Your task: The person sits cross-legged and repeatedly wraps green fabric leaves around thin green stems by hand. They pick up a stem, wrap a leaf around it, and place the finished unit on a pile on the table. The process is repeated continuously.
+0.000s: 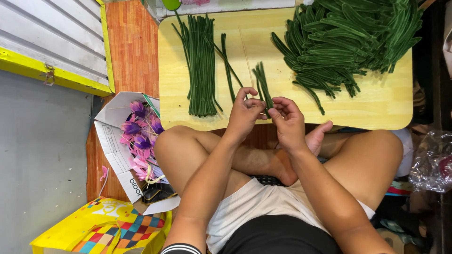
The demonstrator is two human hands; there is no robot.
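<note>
I sit cross-legged before a low wooden table (376,101). My left hand (245,113) and my right hand (287,120) meet at the table's near edge. Both pinch the lower end of a small bunch of green fuzzy stems (262,82) that fans away over the table. A straight bundle of green stems (201,61) lies to the left. A big heap of looped green leaf shapes (348,40) fills the table's far right. A thin wooden stick (245,49) lies between them.
On the floor to my left a white cardboard box (113,146) holds pink and purple handmade flowers (139,136). A yellow patterned bag (108,228) stands nearer me. A clear plastic bag (431,162) lies on the right. A grey shutter with yellow frame (56,42) is at the far left.
</note>
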